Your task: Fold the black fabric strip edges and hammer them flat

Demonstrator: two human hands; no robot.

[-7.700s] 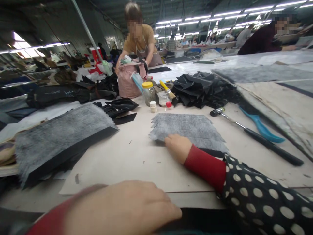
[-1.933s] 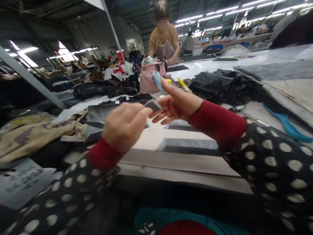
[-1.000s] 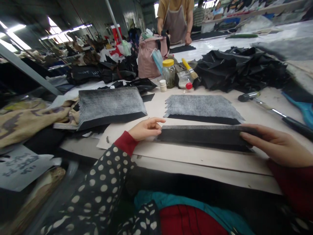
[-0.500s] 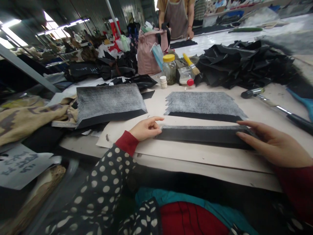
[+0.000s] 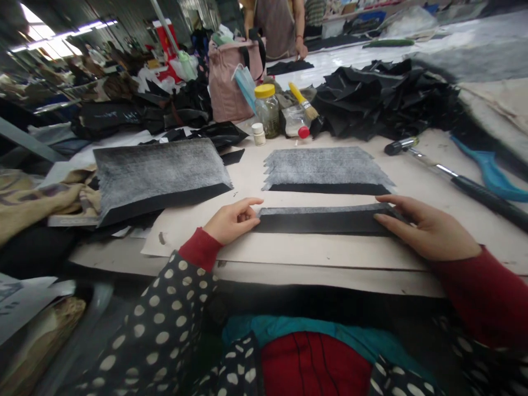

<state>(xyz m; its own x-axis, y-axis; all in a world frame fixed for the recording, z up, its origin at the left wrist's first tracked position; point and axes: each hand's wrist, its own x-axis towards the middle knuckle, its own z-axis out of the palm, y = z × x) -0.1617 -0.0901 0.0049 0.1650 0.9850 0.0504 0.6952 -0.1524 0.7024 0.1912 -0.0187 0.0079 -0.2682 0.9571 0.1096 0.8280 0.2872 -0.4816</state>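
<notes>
A long black strip with a grey fuzzy back (image 5: pixel 322 220) lies flat on the pale board (image 5: pixel 289 256) in front of me. My left hand (image 5: pixel 231 221) pinches its left end with thumb and forefinger. My right hand (image 5: pixel 424 228) lies on its right end, fingers stretched flat and pressing down. Just beyond the strip sits a fanned stack of grey-backed pieces (image 5: pixel 325 169). A bigger stack of the same pieces (image 5: pixel 159 175) rests to the left.
A hammer (image 5: pixel 449 179) and a blue tool (image 5: pixel 489 175) lie at the right. A yellow-lidded jar (image 5: pixel 267 110), small white pot (image 5: pixel 258 133), brush (image 5: pixel 304 104) and pink bag (image 5: pixel 231 82) stand behind. Black scraps (image 5: pixel 383 99) pile at the back right. Another person (image 5: pixel 276 25) works across the table.
Earlier I held a small strip up in both hands; now the long strip lies on the board. In the last second both hands lowered it flat and stayed at its ends.
</notes>
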